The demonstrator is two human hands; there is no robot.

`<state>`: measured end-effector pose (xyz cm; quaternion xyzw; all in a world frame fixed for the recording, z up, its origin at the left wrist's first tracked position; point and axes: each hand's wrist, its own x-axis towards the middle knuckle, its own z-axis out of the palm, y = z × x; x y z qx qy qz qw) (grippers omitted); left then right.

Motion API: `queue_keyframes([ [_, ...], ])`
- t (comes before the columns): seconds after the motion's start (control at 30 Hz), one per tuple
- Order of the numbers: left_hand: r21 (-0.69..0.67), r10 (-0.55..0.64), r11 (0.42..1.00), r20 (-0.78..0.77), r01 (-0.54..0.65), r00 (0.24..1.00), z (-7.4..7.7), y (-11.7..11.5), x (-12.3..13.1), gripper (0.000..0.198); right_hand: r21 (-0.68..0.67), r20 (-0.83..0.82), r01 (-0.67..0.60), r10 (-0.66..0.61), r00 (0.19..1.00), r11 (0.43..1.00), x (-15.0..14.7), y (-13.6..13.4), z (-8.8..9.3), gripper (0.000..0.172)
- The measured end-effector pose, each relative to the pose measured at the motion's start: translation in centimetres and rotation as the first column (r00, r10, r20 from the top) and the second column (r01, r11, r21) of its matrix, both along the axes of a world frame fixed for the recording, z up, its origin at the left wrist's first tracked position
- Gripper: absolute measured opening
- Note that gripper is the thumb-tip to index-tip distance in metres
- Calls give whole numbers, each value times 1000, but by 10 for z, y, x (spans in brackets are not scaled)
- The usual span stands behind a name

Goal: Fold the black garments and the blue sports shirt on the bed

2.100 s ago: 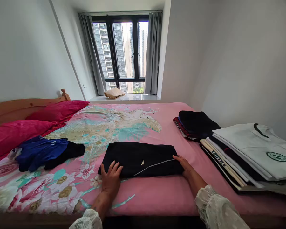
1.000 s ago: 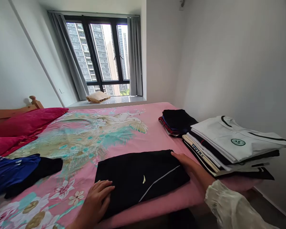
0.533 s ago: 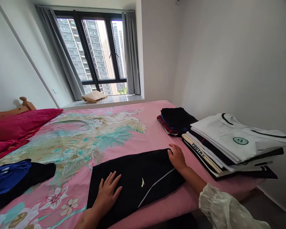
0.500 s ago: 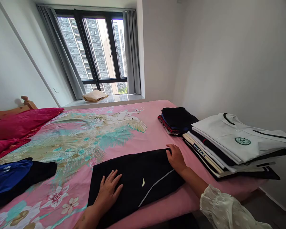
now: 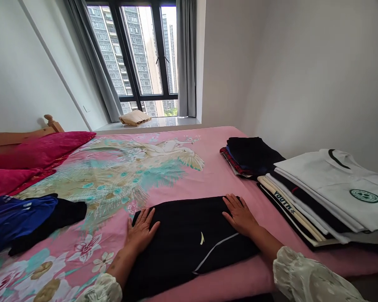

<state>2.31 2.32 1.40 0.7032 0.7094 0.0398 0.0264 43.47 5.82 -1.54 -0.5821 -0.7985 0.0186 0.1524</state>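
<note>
A folded black garment [image 5: 176, 235] with a small pale logo and a curved grey stripe lies flat on the bed in front of me. My left hand [image 5: 141, 230] rests palm down on its far left corner, fingers stretched and slightly apart. At the far right corner, my right hand [image 5: 240, 217] presses flat with its fingers spread. Whether the garment is trousers or shorts I cannot tell. Neither hand grips the cloth.
Folded shirts [image 5: 327, 188] are stacked on the right, a white one with a green badge on top. Behind them is a smaller dark clothes pile [image 5: 252, 153]. Blue and black clothing [image 5: 34, 222] lies left. Red pillows [image 5: 44, 151] rest by the headboard on the patterned pink bedsheet [image 5: 214, 184].
My left hand has slid away from me to the garment's far left corner. My right hand has flattened onto the far right corner. The view has shifted slightly left and down.
</note>
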Motion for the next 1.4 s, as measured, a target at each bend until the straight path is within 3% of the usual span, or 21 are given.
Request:
queue_keyframes([
  [0.17, 8, 10, 1000, -20, -10, 1000, 2, -3, 1, 60, -1, 3, 23, -23, 1000, 1000, -7, 0, -6, 59],
  [0.43, 42, 9, 999, -67, -6, 998, 3, -8, -1, 58, -9, 52, 49, -48, 997, 999, -13, -5, 3, 58],
  [0.6, 73, 63, 996, -109, -55, 992, 23, -19, 35, 55, -2, 69, 54, -54, 996, 999, -16, -5, 2, 58],
  [0.73, 39, -115, 993, 25, 114, 993, 30, -54, 61, 57, 9, 78, 55, -56, 995, 998, -15, -6, 1, 58],
  [0.83, -24, -214, 976, 69, 217, 974, 22, -85, 40, 66, 8, 69, 52, -52, 996, 999, -14, -6, 1, 57],
  [1.0, -46, -127, 991, 54, 129, 990, 6, -110, -15, 76, 18, 61, 54, -55, 997, 998, -14, -5, -4, 56],
  [1.17, -19, -130, 991, 79, 132, 988, 1, -112, -21, 77, 14, 68, 61, -61, 996, 998, -14, -3, 0, 56],
  [1.23, -11, -133, 991, 91, 135, 987, 1, -113, -18, 77, 13, 45, 118, -118, 992, 993, -32, -5, 14, 54],
  [1.3, -13, -137, 990, 90, 139, 987, 2, -114, -18, 77, 31, -20, 147, -146, 989, 989, -70, -14, 33, 52],
  [1.33, -19, -133, 991, 82, 135, 988, 3, -115, -17, 77, 36, -59, 104, -102, 993, 994, -95, -23, 43, 52],
  [1.4, -32, -115, 993, 58, 117, 992, 5, -115, -16, 77, 44, -142, -128, 134, 981, 991, -153, -46, 59, 53],
])
